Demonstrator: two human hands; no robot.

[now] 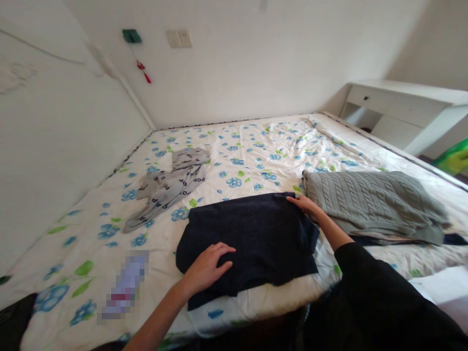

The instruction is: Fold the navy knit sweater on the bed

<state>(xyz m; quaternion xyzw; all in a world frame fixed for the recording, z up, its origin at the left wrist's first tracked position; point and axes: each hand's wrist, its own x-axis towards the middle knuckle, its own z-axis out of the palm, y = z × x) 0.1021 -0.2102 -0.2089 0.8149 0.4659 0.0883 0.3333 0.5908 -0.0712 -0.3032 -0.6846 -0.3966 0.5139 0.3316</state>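
- From the head view, I have both bare hands on a dark navy knit garment (256, 239), which lies flat on the floral quilt (252, 165), close to the bed's near edge.
- My left hand (206, 267) rests palm down on the garment's lower left, its fingers (223, 249) close together and slightly curled. I see no pinch.
- My right hand (305, 205) lies at the garment's upper right edge, its fingers (294, 199) fairly narrow. I cannot tell whether they pinch the cloth or only rest on it.
- Beside that hand sits a gray cable-knit garment (373, 207), touching neither hand, with a dark layer (453, 239) showing beneath it.
- Farther off lies a crumpled gray cloth printed with "POP" (171, 187). A pixelated object (124, 287) near my left arm is too blurred to name.
- Risk: the navy hem sits near the bed's edge, so a hard drag could slip it over.
- Risk: my right forearm passes close to the gray knit, and a wide sweep could disturb that pile.
- Risk: if the right fingers hold nothing, the knit may slide from under them.
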